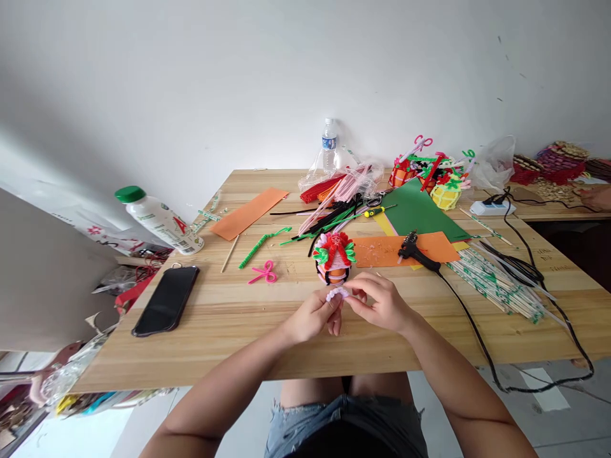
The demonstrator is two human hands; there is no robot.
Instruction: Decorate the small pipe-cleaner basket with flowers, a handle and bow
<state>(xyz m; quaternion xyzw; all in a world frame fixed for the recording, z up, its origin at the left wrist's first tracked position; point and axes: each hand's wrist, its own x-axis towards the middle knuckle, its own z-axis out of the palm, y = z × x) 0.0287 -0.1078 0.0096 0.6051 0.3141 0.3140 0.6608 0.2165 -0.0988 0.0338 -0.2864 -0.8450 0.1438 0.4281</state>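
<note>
Between my two hands is a pale lilac pipe cleaner (337, 292), bent into a small curve. My left hand (312, 315) pinches it from the left, and the fingers of my right hand (379, 302) close on its right end. Just beyond my fingertips stands a small round pipe-cleaner craft (335, 257), with a red bow, green leaf shapes and an orange body banded in black and lilac. Left of it lie a pink looped pipe cleaner (265, 272) and a coiled green pipe cleaner (258, 249).
A hot glue gun (414, 250) rests on an orange sheet (377, 250), its cord trailing right. Wrapped sticks (499, 286) lie beyond. A phone (167, 299) and white bottle (160, 219) are at left. Several finished crafts (446, 192), a screwdriver (375, 212) and a water bottle (329, 145) stand behind.
</note>
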